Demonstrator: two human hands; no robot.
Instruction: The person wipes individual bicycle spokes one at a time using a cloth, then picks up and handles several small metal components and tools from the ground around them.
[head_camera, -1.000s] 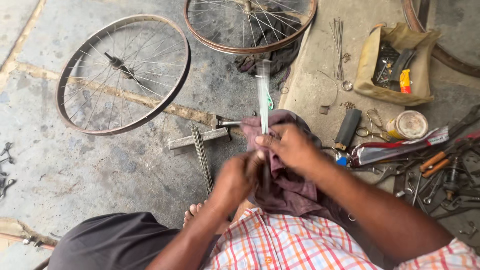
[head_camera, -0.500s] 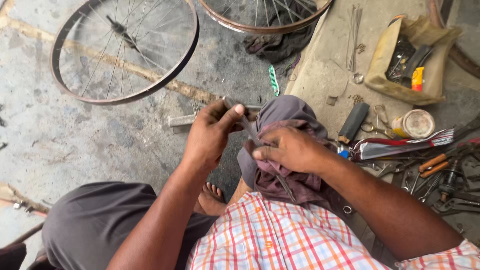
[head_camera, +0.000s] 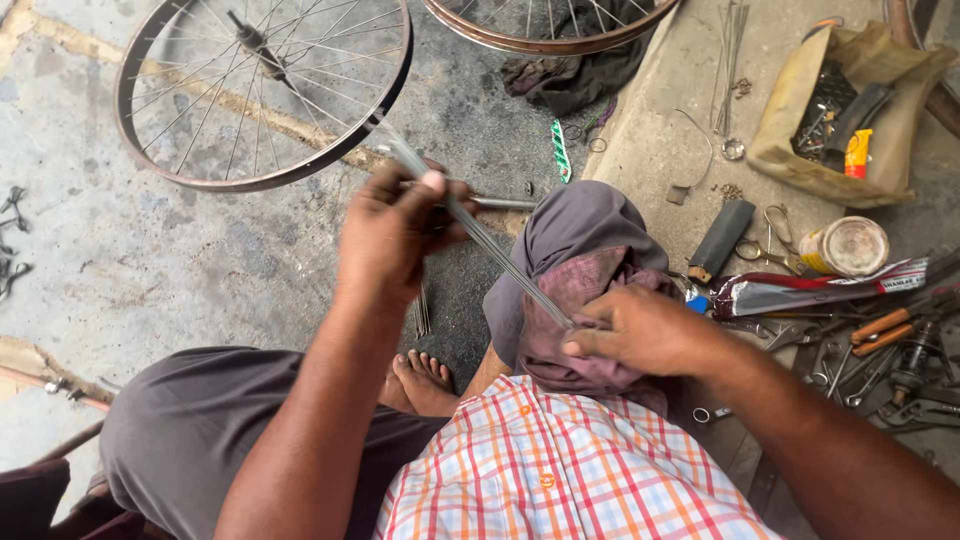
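A bundle of thin metal spokes (head_camera: 480, 235) runs slantwise between my two hands. My left hand (head_camera: 392, 232) grips the bundle near its upper end, above the concrete floor. My right hand (head_camera: 640, 330) pinches the lower end against a grey and purple cloth (head_camera: 575, 265) draped over my knee. The cloth wraps around the spokes where my right fingers press. My bare foot (head_camera: 420, 382) shows below the left forearm.
A spoked bicycle wheel (head_camera: 262, 95) lies on the floor at upper left, a second rim (head_camera: 545, 28) at the top. A canvas tool pouch (head_camera: 840, 110), a round tin (head_camera: 850, 245), pliers, wrenches and loose spokes (head_camera: 730, 60) crowd the slab at right.
My left hand has slid up and away from the cloth, drawing the spoke bundle out to the upper left. My right hand stays pressed on the cloth.
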